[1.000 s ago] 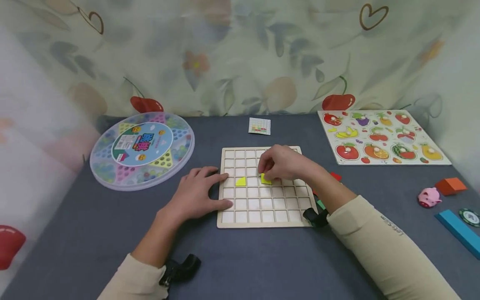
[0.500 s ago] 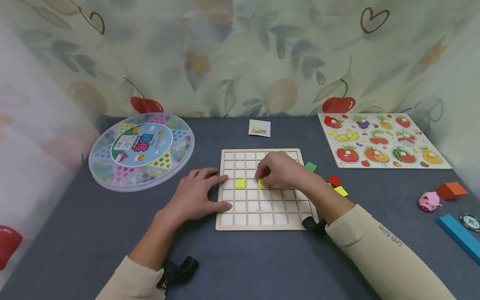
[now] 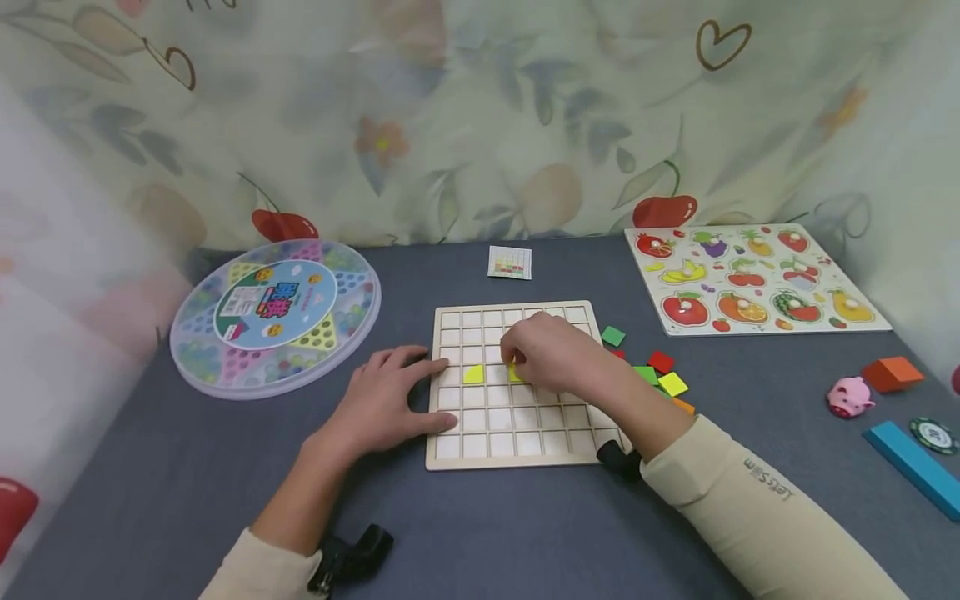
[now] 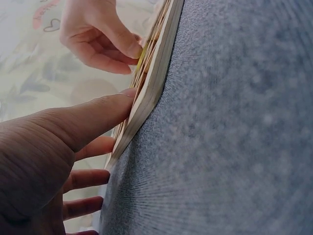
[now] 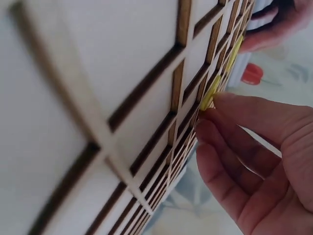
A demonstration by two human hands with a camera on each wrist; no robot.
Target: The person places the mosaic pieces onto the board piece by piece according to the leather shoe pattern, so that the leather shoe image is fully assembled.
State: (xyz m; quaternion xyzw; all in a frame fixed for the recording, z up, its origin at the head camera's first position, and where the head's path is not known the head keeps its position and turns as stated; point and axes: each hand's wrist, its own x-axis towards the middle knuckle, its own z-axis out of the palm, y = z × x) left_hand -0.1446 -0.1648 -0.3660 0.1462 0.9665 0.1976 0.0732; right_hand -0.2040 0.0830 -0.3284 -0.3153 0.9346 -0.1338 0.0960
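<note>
A pale wooden grid board (image 3: 480, 462) with white square cells lies mid-table. My left hand (image 3: 390, 398) is spread along its left edge; the thumb rests on the frame in the left wrist view. One yellow tile (image 3: 473, 374) sits in a cell near the left hand. My right hand (image 3: 551, 354) is over the middle of the board. Its thumb and bent index finger pinch a second yellow tile (image 5: 210, 93) at a cell, in the right wrist view. That tile is partly hidden by the fingers in the head view.
Loose coloured tiles, including a red tile (image 3: 661, 362) and a green tile (image 3: 613, 336), lie right of the board. A small printed card (image 3: 510, 262) lies behind it. A round game box (image 3: 273, 321), fruit puzzle (image 3: 757, 283), pink pig (image 3: 851, 397) and blue block (image 3: 911, 458) surround it.
The right hand has shifted slightly left and toward the person with the yellow tile, so more loose tiles show past the forearm. The left hand stays at the board's edge.
</note>
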